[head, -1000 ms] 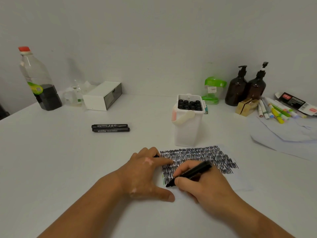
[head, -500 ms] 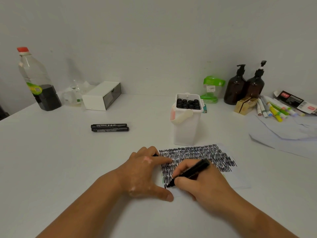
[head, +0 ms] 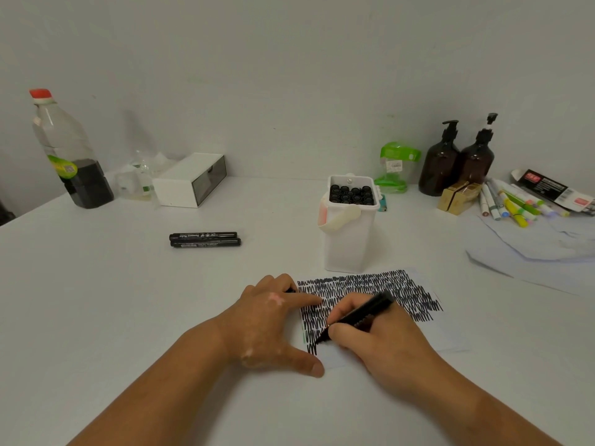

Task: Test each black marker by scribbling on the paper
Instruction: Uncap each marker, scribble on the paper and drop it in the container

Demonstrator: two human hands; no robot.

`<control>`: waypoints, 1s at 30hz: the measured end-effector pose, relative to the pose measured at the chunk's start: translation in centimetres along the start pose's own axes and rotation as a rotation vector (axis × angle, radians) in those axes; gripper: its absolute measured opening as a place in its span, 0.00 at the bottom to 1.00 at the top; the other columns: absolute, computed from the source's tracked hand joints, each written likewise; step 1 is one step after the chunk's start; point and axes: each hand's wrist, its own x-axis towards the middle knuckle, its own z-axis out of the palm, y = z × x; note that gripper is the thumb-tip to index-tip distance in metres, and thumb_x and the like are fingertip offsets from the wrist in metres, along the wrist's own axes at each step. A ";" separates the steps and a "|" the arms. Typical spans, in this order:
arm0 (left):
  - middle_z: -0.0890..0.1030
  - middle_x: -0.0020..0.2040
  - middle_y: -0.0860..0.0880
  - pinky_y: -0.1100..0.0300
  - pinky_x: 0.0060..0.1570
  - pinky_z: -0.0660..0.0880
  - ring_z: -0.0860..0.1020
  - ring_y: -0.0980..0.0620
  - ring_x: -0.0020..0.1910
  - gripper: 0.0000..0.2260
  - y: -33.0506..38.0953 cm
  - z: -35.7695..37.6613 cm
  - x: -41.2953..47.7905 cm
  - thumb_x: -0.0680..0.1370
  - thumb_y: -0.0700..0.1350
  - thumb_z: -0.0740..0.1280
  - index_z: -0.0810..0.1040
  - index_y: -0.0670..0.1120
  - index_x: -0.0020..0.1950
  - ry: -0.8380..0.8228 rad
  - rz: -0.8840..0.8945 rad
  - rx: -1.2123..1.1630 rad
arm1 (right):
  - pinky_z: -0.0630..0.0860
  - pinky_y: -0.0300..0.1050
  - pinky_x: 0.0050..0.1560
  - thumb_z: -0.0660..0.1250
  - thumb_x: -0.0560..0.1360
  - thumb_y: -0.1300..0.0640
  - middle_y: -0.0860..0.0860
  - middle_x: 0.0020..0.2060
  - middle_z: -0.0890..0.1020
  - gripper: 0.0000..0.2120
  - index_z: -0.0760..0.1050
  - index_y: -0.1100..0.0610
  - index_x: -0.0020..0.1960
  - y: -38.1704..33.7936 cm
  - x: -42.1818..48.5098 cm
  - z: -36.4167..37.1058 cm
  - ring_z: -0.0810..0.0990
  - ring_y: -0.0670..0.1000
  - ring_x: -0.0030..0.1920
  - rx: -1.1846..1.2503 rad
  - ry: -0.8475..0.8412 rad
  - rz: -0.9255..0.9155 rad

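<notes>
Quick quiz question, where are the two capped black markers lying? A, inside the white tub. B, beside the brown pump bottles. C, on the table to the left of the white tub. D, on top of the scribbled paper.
C: the two capped markers lie side by side on the bare table, left of the white tub and clear of the paper.

Black marker (head: 360,317) tilted, tip on scribbled paper (head: 442,334); 2 capped markers (head: 205,239) apart.
</notes>
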 end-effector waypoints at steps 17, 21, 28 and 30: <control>0.78 0.56 0.59 0.61 0.48 0.73 0.73 0.55 0.45 0.24 -0.5 -0.7 -0.2 0.78 0.38 0.64 0.66 0.61 0.68 0.306 0.026 -0.700 | 0.65 0.40 0.24 0.76 0.67 0.57 0.54 0.25 0.74 0.05 0.82 0.57 0.40 0.3 0.7 -3.6 0.69 0.50 0.25 0.516 0.186 -0.011; 0.83 0.58 0.54 0.57 0.52 0.75 0.78 0.54 0.46 0.19 0.1 -0.5 0.0 0.80 0.34 0.65 0.69 0.54 0.64 0.338 0.026 -0.905 | 0.72 0.42 0.27 0.74 0.70 0.60 0.56 0.29 0.78 0.03 0.84 0.58 0.43 0.4 0.8 -4.0 0.74 0.51 0.29 0.650 0.172 -0.013; 0.86 0.54 0.48 0.62 0.46 0.80 0.85 0.47 0.49 0.22 0.2 -0.7 0.4 0.64 0.40 0.80 0.74 0.43 0.53 0.381 -0.062 -1.214 | 0.72 0.42 0.25 0.75 0.67 0.59 0.58 0.29 0.78 0.05 0.80 0.54 0.36 -0.4 0.6 -4.4 0.74 0.52 0.26 0.770 0.193 -0.009; 0.87 0.51 0.47 0.64 0.46 0.80 0.86 0.49 0.47 0.16 0.1 -0.7 0.4 0.61 0.44 0.81 0.81 0.47 0.45 0.414 -0.056 -1.177 | 0.72 0.42 0.27 0.75 0.68 0.57 0.56 0.30 0.79 0.03 0.82 0.55 0.38 -0.4 0.5 -4.4 0.74 0.51 0.28 0.716 0.205 -0.024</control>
